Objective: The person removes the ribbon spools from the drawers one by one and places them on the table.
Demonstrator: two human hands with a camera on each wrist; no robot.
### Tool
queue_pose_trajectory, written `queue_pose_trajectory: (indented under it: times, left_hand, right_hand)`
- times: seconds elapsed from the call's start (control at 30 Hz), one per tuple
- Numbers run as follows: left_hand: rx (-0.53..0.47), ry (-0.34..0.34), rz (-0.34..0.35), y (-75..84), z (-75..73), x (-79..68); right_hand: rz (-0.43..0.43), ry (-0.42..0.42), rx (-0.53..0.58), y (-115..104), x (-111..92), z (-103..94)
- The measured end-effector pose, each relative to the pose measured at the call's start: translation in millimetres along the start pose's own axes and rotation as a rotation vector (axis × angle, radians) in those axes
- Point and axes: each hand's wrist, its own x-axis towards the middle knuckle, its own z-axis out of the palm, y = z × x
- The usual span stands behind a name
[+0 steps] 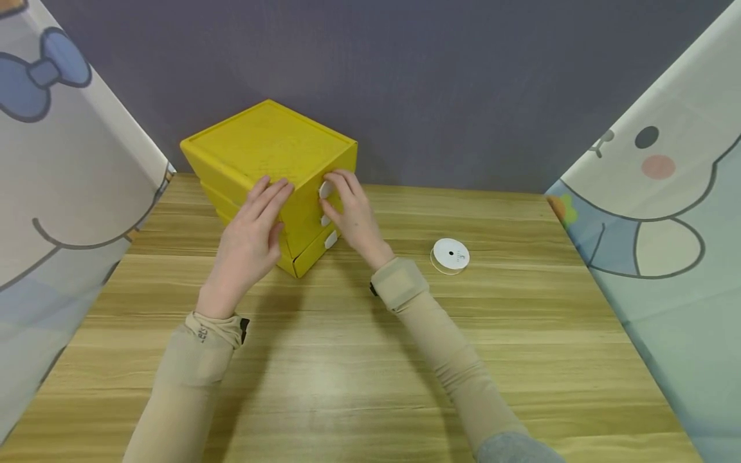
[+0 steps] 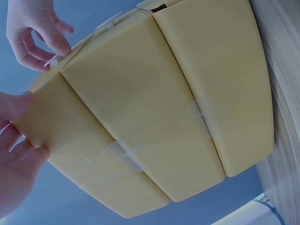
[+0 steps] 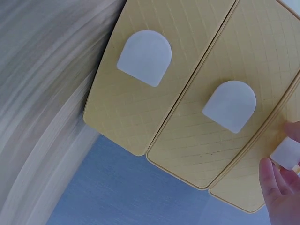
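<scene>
A yellow three-drawer box [image 1: 266, 141] stands at the back left of the table, turned at an angle, its drawers apparently closed. My right hand [image 1: 357, 218] pinches the white knob [image 3: 285, 153] of the top drawer between thumb and fingers. Below it, the middle knob [image 3: 231, 105] and the bottom knob [image 3: 146, 56] show untouched in the right wrist view. With fingers extended, my left hand [image 1: 246, 241] rests against the box's upper left edge. Clear tape [image 2: 124, 157] runs over the side of the drawers in the left wrist view.
A white spool [image 1: 451, 253] lies on the wooden table [image 1: 463, 360], right of my right hand. Behind the box rises a dark blue-grey wall [image 1: 451, 90]. Cartoon-printed cloths hang on both sides, the right cloth [image 1: 654, 193] showing a white animal.
</scene>
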Motion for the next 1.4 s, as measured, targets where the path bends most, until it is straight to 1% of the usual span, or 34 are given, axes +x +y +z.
queue_pose_trajectory:
  times: [0.2,0.4,0.5,0.6,0.83,0.97,1.4]
  left_hand:
    - [-0.008,-0.002,-0.010,-0.1,0.6,-0.5]
    - [-0.006,0.003,-0.006,0.3,0.2,-0.1]
    - [-0.003,0.008,-0.004,0.4,0.0,0.5]
    - [-0.002,0.008,-0.004,0.6,0.0,1.0]
    - [-0.005,0.008,-0.006,0.7,0.6,0.9]
    - [-0.002,0.004,-0.011,1.0,1.0,0.5]
    - [0.002,0.009,-0.011,0.6,1.1,0.1]
  right_hand:
    - [-0.005,-0.017,0.015,5,-4,1.8]
    - [0.050,-0.099,0.027,14,-16,6.5]
    - [0.074,-0.123,0.034,20,-23,10.6]
    - [0.068,-0.124,0.014,25,-28,14.7]
    - [0.006,-0.129,-0.069,33,-36,23.1]
    - [-0.009,-0.126,-0.063,33,-37,26.2]
    - [-0.037,-0.076,-0.043,33,-40,35.4]
